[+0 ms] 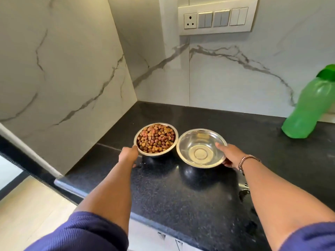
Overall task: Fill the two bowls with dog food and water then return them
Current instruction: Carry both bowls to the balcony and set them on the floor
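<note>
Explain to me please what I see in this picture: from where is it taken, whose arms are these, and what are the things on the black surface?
There is one picture, taken by a wide-angle camera worn on a person's head, looking forward and down. So the two arms coming from the bottom edge belong to that person; there is no machine.

The black surface is a kitchen countertop in a corner of marble-look walls. On it are two steel bowls side by side. The left bowl is full of dog food. The right bowl seems to hold clear water, though this is hard to tell, and it looks tilted toward the camera.

The left hand grips the rim of the food bowl. The right hand, with a bracelet on its wrist, grips the rim of the other bowl, thumb over the edge.

A green bottle stands at the right. A switch panel is on the wall.
</note>
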